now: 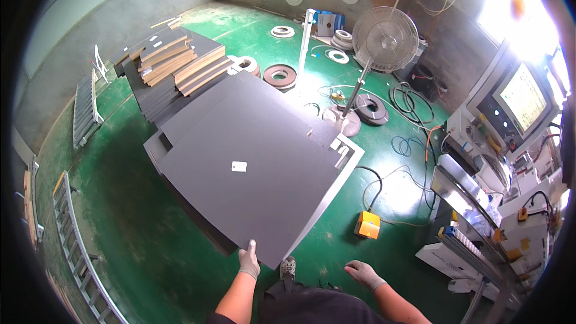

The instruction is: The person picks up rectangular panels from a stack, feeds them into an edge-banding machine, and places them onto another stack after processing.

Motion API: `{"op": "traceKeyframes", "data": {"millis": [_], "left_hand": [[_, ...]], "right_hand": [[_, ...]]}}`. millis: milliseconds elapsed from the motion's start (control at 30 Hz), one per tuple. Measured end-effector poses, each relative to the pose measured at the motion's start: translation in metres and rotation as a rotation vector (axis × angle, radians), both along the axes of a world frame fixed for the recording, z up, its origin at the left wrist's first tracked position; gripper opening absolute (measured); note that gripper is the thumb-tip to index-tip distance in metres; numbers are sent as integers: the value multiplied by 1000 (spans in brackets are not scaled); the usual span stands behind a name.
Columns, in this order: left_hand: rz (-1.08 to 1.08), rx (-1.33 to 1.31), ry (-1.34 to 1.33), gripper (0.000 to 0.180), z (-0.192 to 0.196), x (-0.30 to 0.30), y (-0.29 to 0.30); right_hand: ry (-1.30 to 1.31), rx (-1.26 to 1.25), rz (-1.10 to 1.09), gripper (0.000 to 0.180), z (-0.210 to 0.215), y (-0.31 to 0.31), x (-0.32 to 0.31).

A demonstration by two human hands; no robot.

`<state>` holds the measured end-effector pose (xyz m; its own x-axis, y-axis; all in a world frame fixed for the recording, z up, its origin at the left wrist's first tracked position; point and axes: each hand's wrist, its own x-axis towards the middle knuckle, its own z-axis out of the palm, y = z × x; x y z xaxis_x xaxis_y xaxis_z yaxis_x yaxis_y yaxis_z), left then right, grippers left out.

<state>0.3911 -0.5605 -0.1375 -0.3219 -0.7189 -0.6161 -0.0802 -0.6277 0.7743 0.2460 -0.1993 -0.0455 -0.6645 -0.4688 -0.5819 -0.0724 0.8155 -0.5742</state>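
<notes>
My left hand (249, 260), in a light glove, grips the near corner of a large dark grey board (264, 198). Its thumb lies on the top face and the fingers go out of sight under the edge. A small white label (239, 167) is stuck on that board. Under it and beyond it lie more grey panels (198, 105). My right hand (364, 274), gloved too, hangs over the green floor to the right of the board, touching nothing. Its fingers are loosely bent and apart, with nothing visible in them.
Stacked narrow boards (168, 63) lie at the back left. Right of the board are an orange foot pedal (367, 225) with its cable, a standing fan (385, 39) and a machine with a screen (523, 97). Roller conveyors (78, 246) run along the left. Edging rolls (279, 76) sit behind.
</notes>
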Motion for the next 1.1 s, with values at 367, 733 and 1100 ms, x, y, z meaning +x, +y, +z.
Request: {"op": "traceKeyframes", "data": {"millis": [367,733,1100], "left_hand": [[-442,371,-150,70,41,186,-62],[-50,-208,-535,67,26,207,-60],[-309,-197,-337,60,20,110,-51]], "right_hand": [[568,-192,-39,48,-2,-126,-124],[-230,-340,-300,54,-96,-155,-112],[614,-153,-205,47,12,-12,-87]]}}
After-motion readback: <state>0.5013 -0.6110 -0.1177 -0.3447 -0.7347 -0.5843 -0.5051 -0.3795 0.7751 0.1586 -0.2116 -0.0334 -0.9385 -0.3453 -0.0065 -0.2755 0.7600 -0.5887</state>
